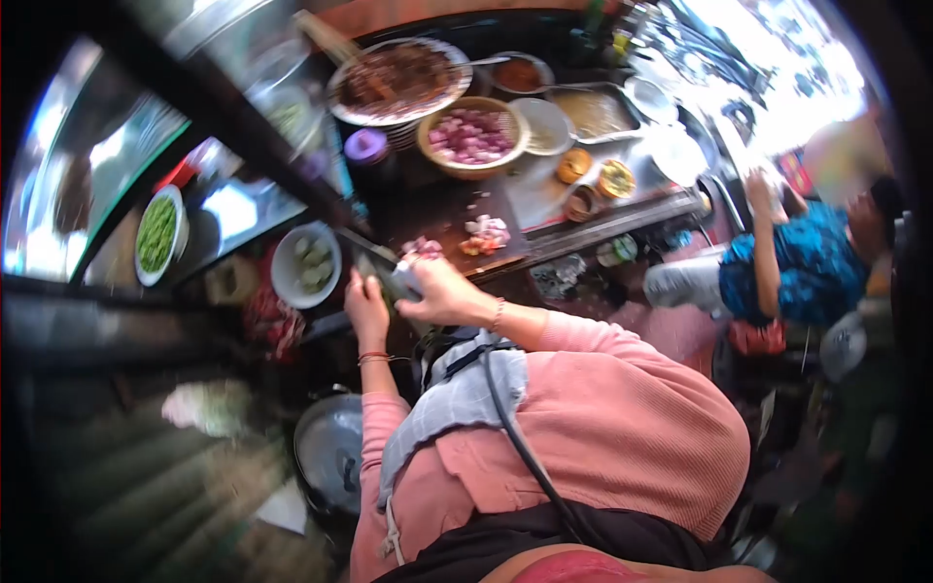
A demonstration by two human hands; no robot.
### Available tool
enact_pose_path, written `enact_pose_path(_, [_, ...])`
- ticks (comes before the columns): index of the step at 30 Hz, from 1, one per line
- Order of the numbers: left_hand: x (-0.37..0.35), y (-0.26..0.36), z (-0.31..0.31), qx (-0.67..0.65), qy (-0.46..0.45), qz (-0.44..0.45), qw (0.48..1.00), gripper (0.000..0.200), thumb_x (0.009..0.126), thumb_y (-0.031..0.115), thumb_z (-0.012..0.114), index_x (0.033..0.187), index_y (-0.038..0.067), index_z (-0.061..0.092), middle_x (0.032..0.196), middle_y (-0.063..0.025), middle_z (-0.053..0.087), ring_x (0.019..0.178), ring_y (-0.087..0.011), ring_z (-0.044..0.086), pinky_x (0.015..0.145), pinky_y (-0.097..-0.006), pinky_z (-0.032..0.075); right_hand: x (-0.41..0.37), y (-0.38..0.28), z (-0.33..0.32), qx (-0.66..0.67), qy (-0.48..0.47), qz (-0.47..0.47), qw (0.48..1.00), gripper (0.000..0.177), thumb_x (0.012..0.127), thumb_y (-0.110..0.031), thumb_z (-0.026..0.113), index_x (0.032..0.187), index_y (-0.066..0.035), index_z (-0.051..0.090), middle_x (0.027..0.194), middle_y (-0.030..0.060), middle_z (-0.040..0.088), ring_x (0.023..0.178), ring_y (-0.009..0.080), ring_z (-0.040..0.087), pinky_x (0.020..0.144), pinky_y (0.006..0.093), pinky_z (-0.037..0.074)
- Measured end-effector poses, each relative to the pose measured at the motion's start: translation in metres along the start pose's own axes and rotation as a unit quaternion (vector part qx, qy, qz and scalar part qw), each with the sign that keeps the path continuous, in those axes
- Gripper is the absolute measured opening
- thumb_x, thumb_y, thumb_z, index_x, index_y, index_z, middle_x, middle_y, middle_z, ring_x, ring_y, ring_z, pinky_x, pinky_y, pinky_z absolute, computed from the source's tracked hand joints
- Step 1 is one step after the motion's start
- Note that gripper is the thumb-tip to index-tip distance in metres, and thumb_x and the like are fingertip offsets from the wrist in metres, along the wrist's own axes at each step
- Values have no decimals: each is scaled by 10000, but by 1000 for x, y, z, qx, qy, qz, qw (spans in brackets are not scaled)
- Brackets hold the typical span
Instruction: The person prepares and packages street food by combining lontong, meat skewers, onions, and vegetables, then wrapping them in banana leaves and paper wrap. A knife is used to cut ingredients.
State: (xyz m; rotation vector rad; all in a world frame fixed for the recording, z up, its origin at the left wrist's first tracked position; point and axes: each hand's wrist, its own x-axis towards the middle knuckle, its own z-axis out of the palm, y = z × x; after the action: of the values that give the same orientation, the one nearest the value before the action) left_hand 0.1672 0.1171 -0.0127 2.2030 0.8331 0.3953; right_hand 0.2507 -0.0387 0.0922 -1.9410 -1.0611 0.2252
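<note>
My left hand (pixel 367 309) is closed at the front edge of the work surface, its fingers against a dark, blurred thing. Just right of it, my right hand (pixel 445 293) is closed around something whitish and grey, too blurred to make out. A thin, pale blade-like strip (pixel 367 243) lies just beyond both hands. Chopped pink and white pieces (pixel 486 234) sit in a pile on a dark board (pixel 505 209), with more pink pieces (pixel 422 247) beside my right fingertips. A white bowl (pixel 279 270) of pale green pieces stands left of my left hand.
Behind the board stand a basket of chopped purple pieces (pixel 470 136) and a plate of dark red food (pixel 398 80). A bowl of green pieces (pixel 158 233) is at the left, a large metal pan (pixel 326 452) below. Another person (pixel 797 257) sits at the right.
</note>
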Motion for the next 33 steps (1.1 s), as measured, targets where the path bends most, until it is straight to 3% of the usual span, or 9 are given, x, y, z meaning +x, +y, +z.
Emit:
enact_pose_path(4, [14,17,-4,228,-30,-5,973,369,871,126,537,1235,64,532,1280,-184,511,1197,-389,436,955,-476,396,-9,-13,-11,75,-37,40,996,364,667,-183,702,867,44,499,738,220,583,708,393,602,634,416,492])
enact_pose_path(7, [4,29,-21,142,9,-17,990,358,931,215,471,1255,76,534,1220,-186,553,1116,-374,486,947,-464,395,-17,-12,-13,81,-14,33,996,389,670,-171,707,904,37,475,721,237,570,722,406,606,639,423,490])
enact_pose_path(10, [-19,32,-40,-243,7,-46,969,481,967,357,423,1290,9,495,1187,-157,569,1050,-263,544,909,-391,433,-19,-13,-13,115,-23,18,993,412,687,-205,734,887,32,464,727,218,575,705,403,604,623,416,484])
enact_pose_path(12, [-33,60,-43,-652,-60,-129,744,483,971,358,416,1285,-3,488,1078,-131,594,967,-203,558,855,-339,454,-18,-17,-10,125,-34,-29,991,475,704,-225,753,989,55,496,728,184,576,675,322,626,606,390,478])
enact_pose_path(14, [-42,97,-64,-490,27,-98,866,439,974,339,408,1262,20,499,946,-95,598,858,-156,552,789,-295,457,-19,-32,-9,177,-111,1,978,562,740,-221,765,1210,-7,542,722,150,592,679,131,595,628,335,479])
enact_pose_path(18, [-47,75,-84,-420,89,-4,903,373,965,295,447,1217,26,505,758,-27,557,704,-100,529,681,-239,443,-9,-38,5,218,-120,15,969,220,800,-202,705,829,9,649,703,122,616,649,136,591,627,309,481])
enact_pose_path(23, [-80,83,-113,-634,0,-85,769,353,1000,368,338,1135,69,468,686,-86,533,483,-185,548,466,-312,485,11,-58,11,313,-141,62,937,161,852,-122,665,793,13,600,626,49,575,597,85,536,554,272,448])
enact_pose_path(26, [-94,77,-113,-642,-14,-81,762,424,1002,435,301,1143,68,460,690,-81,534,489,-172,544,455,-281,470,17,-75,16,227,-117,-42,966,163,841,-127,665,886,24,620,687,113,648,619,126,603,594,280,478])
enact_pose_path(33, [-108,67,-118,-527,60,-73,844,336,1009,388,348,1034,76,472,692,-34,534,485,-102,510,437,-229,434,9,-95,21,207,-179,1,962,181,835,-141,671,824,31,615,671,116,631,601,143,591,579,303,469])
